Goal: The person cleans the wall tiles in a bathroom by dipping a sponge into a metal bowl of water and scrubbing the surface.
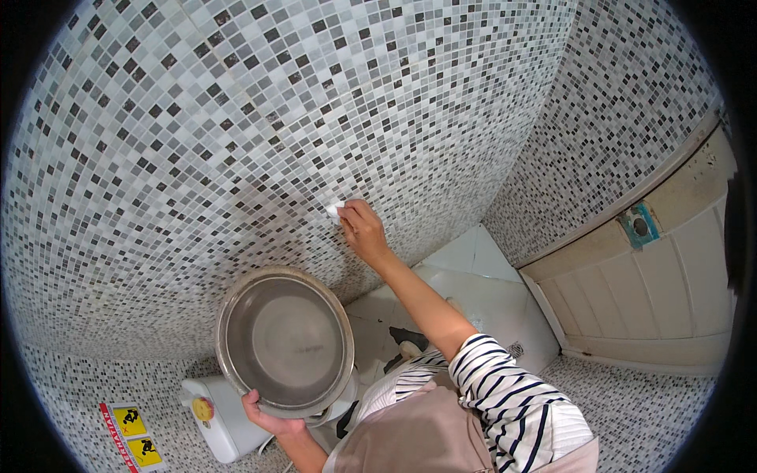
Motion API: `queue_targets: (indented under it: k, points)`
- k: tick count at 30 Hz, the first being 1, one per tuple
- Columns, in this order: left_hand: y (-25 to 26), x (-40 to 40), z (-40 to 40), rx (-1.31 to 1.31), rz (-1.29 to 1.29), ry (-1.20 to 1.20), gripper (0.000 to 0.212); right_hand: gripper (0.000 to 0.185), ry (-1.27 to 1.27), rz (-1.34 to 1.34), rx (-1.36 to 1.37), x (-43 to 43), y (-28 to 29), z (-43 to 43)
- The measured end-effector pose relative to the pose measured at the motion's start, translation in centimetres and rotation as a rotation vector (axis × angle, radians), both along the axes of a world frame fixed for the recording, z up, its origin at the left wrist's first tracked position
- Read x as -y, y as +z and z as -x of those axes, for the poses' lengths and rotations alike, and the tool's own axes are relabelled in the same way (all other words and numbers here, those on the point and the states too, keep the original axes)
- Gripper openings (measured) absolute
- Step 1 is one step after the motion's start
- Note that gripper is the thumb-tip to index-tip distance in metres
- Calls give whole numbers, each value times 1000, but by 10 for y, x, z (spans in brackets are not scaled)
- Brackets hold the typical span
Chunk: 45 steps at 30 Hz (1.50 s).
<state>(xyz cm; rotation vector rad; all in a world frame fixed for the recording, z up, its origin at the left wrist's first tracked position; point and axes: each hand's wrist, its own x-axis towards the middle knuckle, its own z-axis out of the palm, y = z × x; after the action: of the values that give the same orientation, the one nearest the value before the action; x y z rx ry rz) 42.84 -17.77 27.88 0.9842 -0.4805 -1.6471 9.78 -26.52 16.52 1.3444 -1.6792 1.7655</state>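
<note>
My left hand (269, 417) grips the lower rim of a round metal basin (298, 340), thumb over the edge. The basin tilts so that its inside faces me, and its bottom looks pale and cloudy; whether it holds liquid is hard to tell. Up and to the right, my right hand (364, 227) pinches a small white wad (335, 209), perhaps tissue or cloth, against or very close to the mosaic-tiled wall (284, 148). Most of the wad is covered by my fingers.
A white toilet (222, 414) with a round yellow-and-red sticker stands behind the basin. A warning sign (133, 437) is on the left wall. Pale floor tiles (455, 260) lie below. At right is a panelled door (650, 284) with a hole where its lock sits.
</note>
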Motion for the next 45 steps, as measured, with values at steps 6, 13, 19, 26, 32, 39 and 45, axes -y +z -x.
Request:
queue_targets:
  k: [6,13,19,26,32,39,45]
  points:
    - [-3,-3,-7,-33,10,7,48,23,22,52,15,6,62,-3]
    - [-1,-4,2,19,27,21,50,18,-20,-134,-97,-9,-14,19]
    - [-2,-5,-6,-35,3,30,47,16,-167,-109,436,-29,-21,47]
    - [-6,-2,-8,-21,1,14,47,15,-540,134,753,-28,-4,118]
    - [-5,-2,-12,-38,19,8,47,14,-201,17,478,9,2,-14]
    - [-8,-3,-17,-21,39,14,46,13,58,-116,355,6,-5,-29]
    - [-6,-10,-17,-56,35,3,46,16,-70,66,801,22,-10,-33]
